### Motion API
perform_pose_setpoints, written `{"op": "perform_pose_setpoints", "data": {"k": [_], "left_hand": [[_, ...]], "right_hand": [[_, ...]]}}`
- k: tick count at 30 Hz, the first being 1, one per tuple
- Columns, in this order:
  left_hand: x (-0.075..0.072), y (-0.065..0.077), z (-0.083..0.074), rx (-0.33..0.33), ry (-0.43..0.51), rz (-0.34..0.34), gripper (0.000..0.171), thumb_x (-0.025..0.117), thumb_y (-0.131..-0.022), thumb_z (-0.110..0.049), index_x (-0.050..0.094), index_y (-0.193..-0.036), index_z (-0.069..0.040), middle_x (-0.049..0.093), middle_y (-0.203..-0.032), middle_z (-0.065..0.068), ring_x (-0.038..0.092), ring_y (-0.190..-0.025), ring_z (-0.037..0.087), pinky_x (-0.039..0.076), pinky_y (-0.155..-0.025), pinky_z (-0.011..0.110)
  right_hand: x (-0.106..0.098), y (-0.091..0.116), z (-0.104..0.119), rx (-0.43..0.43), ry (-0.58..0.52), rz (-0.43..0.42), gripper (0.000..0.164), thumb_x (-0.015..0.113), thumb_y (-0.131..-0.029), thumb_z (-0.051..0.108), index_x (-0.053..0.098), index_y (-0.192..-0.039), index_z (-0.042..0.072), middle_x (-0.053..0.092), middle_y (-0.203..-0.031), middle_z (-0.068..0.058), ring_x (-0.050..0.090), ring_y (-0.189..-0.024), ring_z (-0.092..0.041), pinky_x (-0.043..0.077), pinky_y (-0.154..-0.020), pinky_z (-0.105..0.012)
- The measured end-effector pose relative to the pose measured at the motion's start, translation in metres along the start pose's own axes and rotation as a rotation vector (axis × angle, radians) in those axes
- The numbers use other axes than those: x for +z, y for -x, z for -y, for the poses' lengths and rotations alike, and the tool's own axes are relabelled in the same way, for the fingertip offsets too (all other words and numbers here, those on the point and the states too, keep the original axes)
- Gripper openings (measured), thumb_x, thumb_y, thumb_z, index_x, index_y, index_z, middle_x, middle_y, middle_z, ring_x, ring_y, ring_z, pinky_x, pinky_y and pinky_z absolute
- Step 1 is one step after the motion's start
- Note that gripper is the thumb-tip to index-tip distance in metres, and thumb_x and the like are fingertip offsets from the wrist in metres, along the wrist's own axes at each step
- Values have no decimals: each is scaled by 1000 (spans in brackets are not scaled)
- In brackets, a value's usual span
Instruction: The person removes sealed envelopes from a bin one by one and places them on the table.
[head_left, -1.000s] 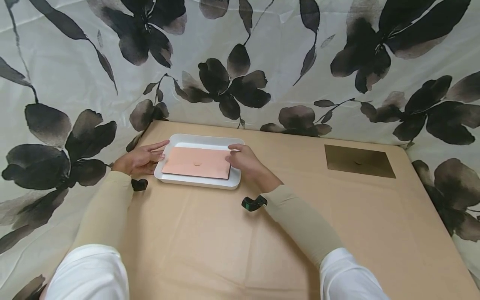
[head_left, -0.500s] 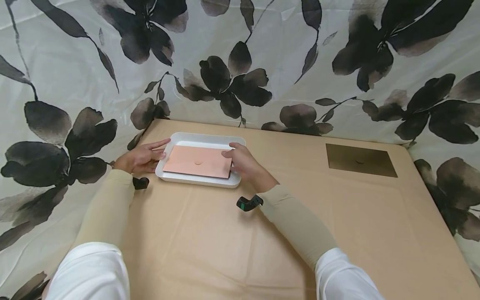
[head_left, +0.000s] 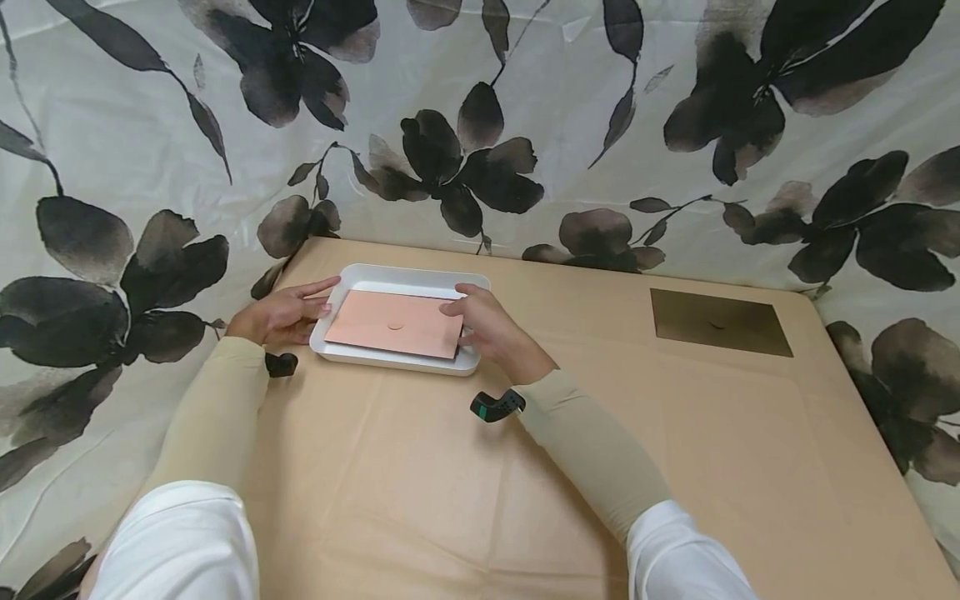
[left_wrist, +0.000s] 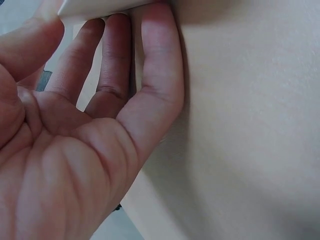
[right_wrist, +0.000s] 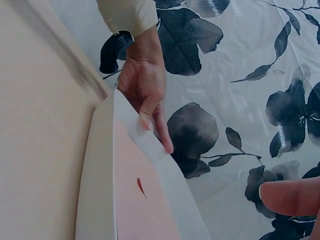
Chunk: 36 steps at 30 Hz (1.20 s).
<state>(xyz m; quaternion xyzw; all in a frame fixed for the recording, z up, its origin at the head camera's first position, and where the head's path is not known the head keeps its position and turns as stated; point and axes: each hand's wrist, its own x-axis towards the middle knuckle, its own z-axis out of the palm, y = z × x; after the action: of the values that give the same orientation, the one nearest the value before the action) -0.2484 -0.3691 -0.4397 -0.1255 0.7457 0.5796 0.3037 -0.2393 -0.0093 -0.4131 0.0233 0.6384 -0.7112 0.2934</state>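
Observation:
A white tray lies on the left part of the table, with a flat pink panel inside it. The panel has a small curved slit at its middle. At the tray's left side my left hand holds the rim, its thumb on top and the other fingers outside. In the left wrist view the fingertips reach beneath the white edge. My right hand is at the panel's right end, and its thumb overlaps the panel from above. In the right wrist view that thumb stands apart from the panel; its other fingers are hidden.
A dark brown-gold rectangular panel with a similar curved mark lies at the table's back right. The table has a tan cover. A flower-print cloth hangs behind and around it. Dark wrist cameras hang below both wrists.
My right hand has shifted slightly left and its thumb reaches further over the pink panel. The panel's near right corner has moved slightly. My left hand stays at the rim.

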Motion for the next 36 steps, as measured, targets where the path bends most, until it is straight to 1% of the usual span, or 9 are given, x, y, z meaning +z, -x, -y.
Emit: {"op": "perform_pose_setpoints", "data": {"k": [5,12,15,17,20,24,27,29,36], "left_hand": [[0,-1,1,1,1,-12,74,55,-109,-20,13,-166,-43,10,-177,6,69,-105,10,61,-94,37],[0,0,5,-3,29,9,75,54,-109,-17,12,-166,-43,9,-177,6,69,-107,11,60,-94,39],[0,0,5,-6,39,17,75,54,-109,-18,12,-166,-43,9,-177,6,69,-107,10,60,-95,39],[0,0,4,1,37,11,75,54,-109,-18,13,-166,-43,10,-177,6,70,-106,9,61,-94,38],[-1,-1,3,6,36,3,74,55,-109,-19,14,-166,-43,11,-177,7,70,-104,8,61,-92,37],[-3,-2,3,-3,37,19,75,54,-109,-20,11,-166,-44,9,-177,7,69,-105,8,61,-93,38],[-5,-3,3,5,27,24,76,55,-109,-20,11,-166,-44,8,-177,7,69,-106,9,61,-94,39],[-5,-3,2,12,21,19,75,54,-109,-20,12,-166,-45,10,-177,7,69,-106,10,61,-94,39],[-5,-3,0,8,14,9,75,54,-109,-18,13,-166,-44,10,-177,7,69,-104,9,61,-91,37]], "right_hand": [[-1,0,1,-9,12,2,75,57,-100,5,22,-166,10,29,-168,-18,26,-158,-38,26,-123,-68],[-3,3,0,-2,21,-9,75,60,-96,3,27,-163,3,35,-165,-21,34,-155,-38,35,-124,-56],[-3,3,-1,-6,36,-30,70,61,-95,2,33,-160,0,39,-161,-21,43,-148,-38,39,-122,-53],[-3,2,-1,-22,43,-46,65,61,-95,2,37,-156,-2,43,-156,-21,52,-137,-36,43,-119,-51],[-2,-2,-3,-46,55,-60,58,62,-94,-1,44,-149,-5,50,-145,-22,59,-111,-29,52,-110,-46],[3,-10,-5,-64,95,-64,52,63,-93,-4,50,-143,-6,53,-130,-16,56,-91,-21,57,-84,-33],[7,-16,-7,-90,107,-83,49,64,-90,-6,54,-138,-3,51,-124,-13,56,-89,-21,55,-70,-27],[9,-20,-10,-108,98,-91,51,66,-87,-8,56,-136,-1,50,-122,-11,58,-91,-21,55,-66,-24],[12,-34,-19,-106,55,-44,67,65,-79,-20,55,-140,4,52,-124,-11,60,-94,-19,58,-65,-22]]}}
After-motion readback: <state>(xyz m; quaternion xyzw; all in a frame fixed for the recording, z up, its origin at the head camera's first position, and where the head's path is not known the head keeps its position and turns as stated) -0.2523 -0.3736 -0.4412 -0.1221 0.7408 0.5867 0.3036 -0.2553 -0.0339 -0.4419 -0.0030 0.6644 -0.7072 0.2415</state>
